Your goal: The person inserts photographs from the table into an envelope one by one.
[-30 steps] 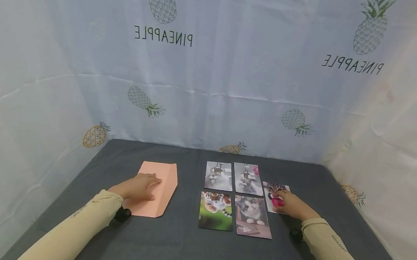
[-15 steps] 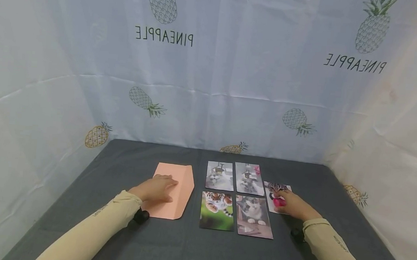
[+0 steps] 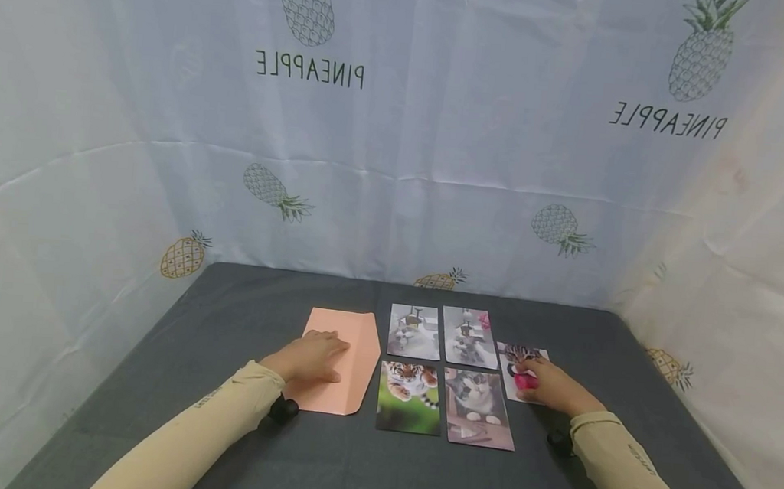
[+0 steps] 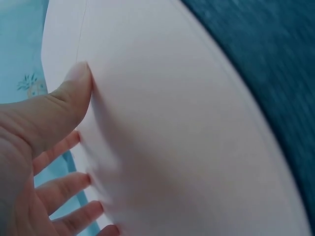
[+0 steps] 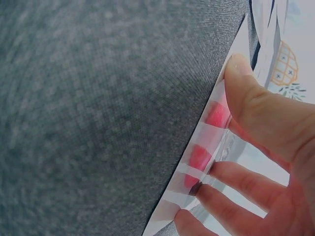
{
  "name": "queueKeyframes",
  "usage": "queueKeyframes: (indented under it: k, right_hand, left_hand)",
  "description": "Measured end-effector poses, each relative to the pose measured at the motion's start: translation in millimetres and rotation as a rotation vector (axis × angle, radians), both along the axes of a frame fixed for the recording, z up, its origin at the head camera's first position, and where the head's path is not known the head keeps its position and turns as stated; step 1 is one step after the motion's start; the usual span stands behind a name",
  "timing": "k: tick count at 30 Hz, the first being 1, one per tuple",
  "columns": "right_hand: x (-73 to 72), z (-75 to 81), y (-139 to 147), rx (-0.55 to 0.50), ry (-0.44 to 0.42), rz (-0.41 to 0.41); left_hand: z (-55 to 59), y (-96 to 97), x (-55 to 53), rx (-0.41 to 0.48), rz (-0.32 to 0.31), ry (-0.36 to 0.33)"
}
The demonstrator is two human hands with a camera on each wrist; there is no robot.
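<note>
A peach envelope [image 3: 361,357] lies flat on the left of the dark tabletop, its flap side to the right. My left hand [image 3: 314,357] rests on it; the left wrist view has the thumb and spread fingertips touching the paper [image 4: 172,123]. Over at the right, my right hand [image 3: 553,386] touches a kitten photo card [image 3: 508,390] with pink on it. In the right wrist view its thumb and fingertips press on the card's face [image 5: 199,157], partly covering the picture. Left of this card lie a grey-and-white cat card [image 3: 478,412] and a tiger cub card [image 3: 409,407].
Two pale cat cards [image 3: 415,334] [image 3: 469,343] lie side by side behind the tiger cub and cat cards. The dark tablecloth [image 3: 346,471] runs back to a white curtain [image 3: 400,138] printed with pineapples, which also hangs along both sides.
My left hand has slid the envelope to the right across the table, close up to the tiger cub card. The right hand stays on the kitten card.
</note>
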State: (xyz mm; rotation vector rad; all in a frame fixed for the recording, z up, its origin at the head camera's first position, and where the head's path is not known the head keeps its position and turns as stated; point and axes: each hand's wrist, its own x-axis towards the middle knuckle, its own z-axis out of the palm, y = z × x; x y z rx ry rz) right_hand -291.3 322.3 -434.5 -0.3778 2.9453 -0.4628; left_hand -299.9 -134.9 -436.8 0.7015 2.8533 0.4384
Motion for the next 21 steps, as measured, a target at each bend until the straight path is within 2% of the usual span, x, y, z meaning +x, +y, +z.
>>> queueKeyframes:
  k: [7,15,21]
  right_hand:
    - [0.1,-0.4,0.2,0.001,-0.011,-0.010]
    - [1.0,-0.7,5.2,-0.009,0.011,0.008]
    - [-7.0,5.5,5.3,0.009,0.015,0.038]
  left_hand:
    - [3.7,8.4,3.2,-0.015,0.035,-0.014]
    - [1.5,12.4,-0.6,-0.015,0.046,-0.037]
    - [2.2,10.5,-1.3,-0.022,0.045,-0.026]
